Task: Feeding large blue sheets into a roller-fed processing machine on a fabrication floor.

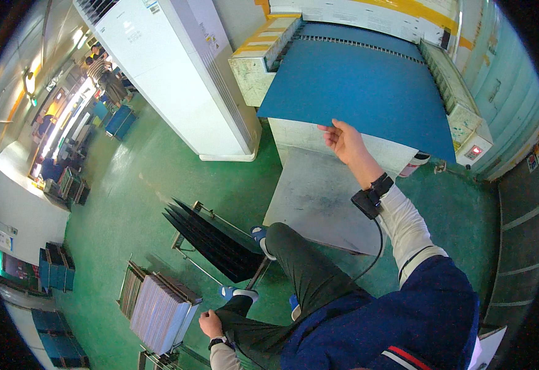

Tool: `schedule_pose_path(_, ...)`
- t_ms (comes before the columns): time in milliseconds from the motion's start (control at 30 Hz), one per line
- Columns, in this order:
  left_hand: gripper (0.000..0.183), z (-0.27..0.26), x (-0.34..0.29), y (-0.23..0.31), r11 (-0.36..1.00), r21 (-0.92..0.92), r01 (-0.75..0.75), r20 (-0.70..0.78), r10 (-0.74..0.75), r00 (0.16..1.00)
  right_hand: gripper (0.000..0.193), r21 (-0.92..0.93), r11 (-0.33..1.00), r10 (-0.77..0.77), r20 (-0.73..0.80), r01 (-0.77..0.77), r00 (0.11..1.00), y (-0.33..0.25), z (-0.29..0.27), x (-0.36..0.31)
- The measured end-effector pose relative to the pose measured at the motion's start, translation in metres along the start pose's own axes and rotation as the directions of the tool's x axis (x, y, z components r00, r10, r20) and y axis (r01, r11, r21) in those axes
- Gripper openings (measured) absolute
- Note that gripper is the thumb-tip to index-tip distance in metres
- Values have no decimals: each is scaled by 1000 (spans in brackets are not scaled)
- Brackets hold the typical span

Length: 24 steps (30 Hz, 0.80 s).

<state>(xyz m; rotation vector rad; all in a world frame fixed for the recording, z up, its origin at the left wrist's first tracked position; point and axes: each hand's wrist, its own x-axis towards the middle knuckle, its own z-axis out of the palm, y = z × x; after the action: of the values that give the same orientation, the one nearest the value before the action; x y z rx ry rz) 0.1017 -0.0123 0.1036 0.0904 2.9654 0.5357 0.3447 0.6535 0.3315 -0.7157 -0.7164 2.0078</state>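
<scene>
Head view first: my right hand (345,140) reaches up and pinches the near edge of a large blue sheet (368,92), fingers curled under that edge, thumb toward the top. That sheet lies flat on the bed of a cream-painted machine (464,111), its far edge against a toothed strip, and it overhangs the machine's front. Its surface looks smooth, matte and thin. Below it a grey slab-like platform (319,197) slopes toward me, dull and scuffed. A black band with a cable sits on my right wrist, over a white sleeve. My left hand (210,324) hangs low by my thigh, fingers loosely closed on the dark cloth of my trousers, holding nothing else. Near that hand stands a wire rack (158,308) packed with pale upright plates, and beside my knee a second rack (217,240) carries dark sheets fanned on a slant. A tall white cabinet (177,74) stands just left of the machine, on a glossy green floor (140,185). Blue stacks (57,266) line the far left wall.
</scene>
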Motion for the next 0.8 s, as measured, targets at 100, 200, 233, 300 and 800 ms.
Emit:
schedule_pose_path(100,34,3,2,-3,1000,-7,7,19,-6,1000,16,13,1000,14,8,-15,1000,-1,-5,8)
schedule_pose_path(200,34,4,2,-4,999,40,-10,-7,10,1000,16,13,1000,22,12,-22,1000,-1,-7,13)
schedule_pose_path(233,34,4,3,-5,999,40,-8,-8,9,1000,16,11,1000,20,17,-20,1000,-1,-7,14)
schedule_pose_path(300,34,4,3,-5,1000,18,24,17,-25,1000,16,8,1000,16,16,-16,1000,-1,-8,16)
schedule_pose_path(800,35,2,1,0,999,34,-28,-2,28,1000,14,14,1000,0,-16,0,1000,-7,-8,28)
